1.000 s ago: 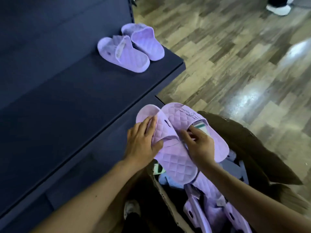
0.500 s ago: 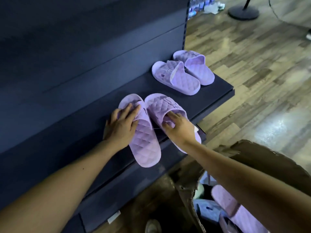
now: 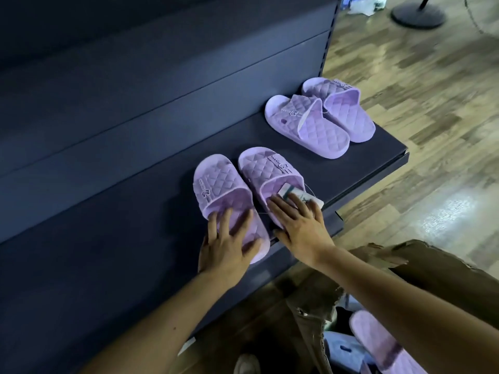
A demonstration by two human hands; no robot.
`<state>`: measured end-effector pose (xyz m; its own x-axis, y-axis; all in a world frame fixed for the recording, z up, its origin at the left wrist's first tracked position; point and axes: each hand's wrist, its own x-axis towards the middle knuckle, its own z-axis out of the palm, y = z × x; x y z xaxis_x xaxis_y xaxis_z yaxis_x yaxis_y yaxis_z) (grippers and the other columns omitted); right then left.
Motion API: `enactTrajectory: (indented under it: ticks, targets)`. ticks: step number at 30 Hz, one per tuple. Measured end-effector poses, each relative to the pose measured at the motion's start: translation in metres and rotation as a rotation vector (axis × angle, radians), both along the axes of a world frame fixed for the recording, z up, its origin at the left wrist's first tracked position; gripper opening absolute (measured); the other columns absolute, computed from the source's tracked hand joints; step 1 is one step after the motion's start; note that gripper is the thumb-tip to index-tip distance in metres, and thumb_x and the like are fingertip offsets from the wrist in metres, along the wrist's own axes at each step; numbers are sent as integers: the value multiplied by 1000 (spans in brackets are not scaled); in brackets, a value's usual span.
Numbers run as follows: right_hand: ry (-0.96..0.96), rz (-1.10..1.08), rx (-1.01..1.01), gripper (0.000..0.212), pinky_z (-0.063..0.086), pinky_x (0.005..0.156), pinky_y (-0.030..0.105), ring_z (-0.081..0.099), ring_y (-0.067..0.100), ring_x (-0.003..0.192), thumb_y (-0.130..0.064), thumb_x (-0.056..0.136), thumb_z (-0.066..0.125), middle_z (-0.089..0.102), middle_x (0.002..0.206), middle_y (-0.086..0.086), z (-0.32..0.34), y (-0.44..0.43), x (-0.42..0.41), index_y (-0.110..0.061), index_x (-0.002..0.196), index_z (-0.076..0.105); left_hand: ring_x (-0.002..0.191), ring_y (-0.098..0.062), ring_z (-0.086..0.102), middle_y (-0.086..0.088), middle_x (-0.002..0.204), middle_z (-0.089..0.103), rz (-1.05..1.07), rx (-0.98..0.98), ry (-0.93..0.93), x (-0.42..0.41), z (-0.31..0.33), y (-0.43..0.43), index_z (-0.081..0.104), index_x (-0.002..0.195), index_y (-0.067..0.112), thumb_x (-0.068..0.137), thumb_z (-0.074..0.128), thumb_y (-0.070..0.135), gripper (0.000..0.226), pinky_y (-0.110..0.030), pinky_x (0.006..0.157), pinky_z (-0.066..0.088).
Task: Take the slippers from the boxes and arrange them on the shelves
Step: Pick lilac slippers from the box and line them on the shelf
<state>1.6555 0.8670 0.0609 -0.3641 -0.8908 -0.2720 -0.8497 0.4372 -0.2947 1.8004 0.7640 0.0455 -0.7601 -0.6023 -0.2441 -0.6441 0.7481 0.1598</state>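
Two lilac quilted slippers lie side by side on the dark shelf [image 3: 129, 228], toes toward the back panel. My left hand [image 3: 226, 247] lies over the heel of the left slipper [image 3: 216, 184], fingers spread on its footbed. My right hand [image 3: 299, 228] covers the heel of the right slipper [image 3: 270, 171], thumb against its side, fingertips on a paper tag [image 3: 297, 195] tucked in it. Both heels hang slightly past the shelf's front edge. Another lilac pair [image 3: 310, 128] stands further right on the same shelf.
An open cardboard box [image 3: 437, 268] stands on the floor below my right arm, with more lilac slippers [image 3: 378, 341] inside. The shelf ends at its right corner [image 3: 399, 155]. A round stand base [image 3: 418, 13] sits on the wood floor at the top right.
The pair has gone from above the box onto the shelf, left of the first pair. My hands have slid back from the straps to the heels.
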Motion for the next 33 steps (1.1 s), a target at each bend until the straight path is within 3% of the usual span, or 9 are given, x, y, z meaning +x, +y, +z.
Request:
enactTrajectory:
  ticks: [2, 8, 14, 16, 20, 23, 27, 30, 33]
  targets:
    - [-15, 11, 25, 61, -8, 115, 40, -9, 18, 146, -56, 92, 14, 1, 157, -15, -3, -10, -14, -35, 148, 3, 142, -30, -1, -1, 155, -1, 11, 32, -8, -12, 4, -10, 3, 146, 42, 91, 33, 59, 65, -40, 113, 27]
    - [-90, -99, 92, 54, -12, 113, 51, -19, 23, 144, -37, 101, 29, -8, 156, -20, 5, -56, -40, -41, 147, 1, 145, -31, -2, -6, 158, -1, -40, -32, -128, -49, 13, -47, 0, 148, 35, 91, 30, 60, 70, -43, 118, 10]
    - [-67, -109, 60, 54, 0, 114, 50, -13, 22, 146, -38, 100, 29, -4, 157, -17, 5, -78, -51, -38, 148, 4, 145, -27, -5, -5, 158, -3, -106, -1, -166, -61, 7, -74, 1, 149, 29, 91, 21, 64, 71, -43, 118, 1]
    - [-72, -115, 64, 54, 1, 114, 50, -12, 21, 146, -37, 100, 30, -4, 157, -17, 5, -90, -56, -38, 148, 5, 145, -28, -4, -5, 159, -1, -145, -63, -186, -60, 6, -76, 0, 149, 28, 86, 6, 72, 77, -43, 118, 3]
    - [-67, -102, 84, 52, 2, 114, 49, -12, 20, 146, -38, 100, 28, -5, 156, -19, 2, -103, -65, -39, 147, 4, 145, -29, -1, -7, 158, -1, -137, -150, -193, -57, 7, -71, -3, 149, 29, 86, 4, 69, 75, -40, 118, 9]
    - [-54, -76, 58, 51, 1, 115, 47, -11, 19, 146, -37, 101, 25, -4, 157, -16, -2, -103, -66, -36, 148, 5, 145, -27, -3, -4, 158, -5, -85, -105, -207, -60, 13, -68, -6, 148, 31, 92, 24, 60, 70, -41, 116, 8]
    - [-115, -74, -216, 50, -3, 117, 34, -2, 18, 147, -28, 101, 29, 11, 158, -7, -6, -77, -54, -27, 149, 15, 145, -21, -11, 3, 157, -14, -41, -6, -294, -73, 22, -72, -9, 147, 34, 91, 23, 62, 70, -45, 115, 1]
    - [-156, -223, -355, 51, -4, 117, 32, 0, 18, 147, -23, 100, 36, 17, 156, -6, -17, -26, -41, -23, 148, 20, 146, -18, -6, 7, 158, -1, 7, -96, -148, -68, 16, -57, 8, 148, 34, 96, 21, 53, 57, -43, 113, 4]
    - [-158, -353, -399, 51, 5, 117, 38, 11, 24, 146, -22, 95, 34, 25, 154, 1, -31, 33, -41, -15, 146, 28, 136, -23, 36, 0, 146, 41, -12, -266, 276, -57, 0, -4, 46, 136, 18, 91, 26, 36, 53, -37, 100, 23]
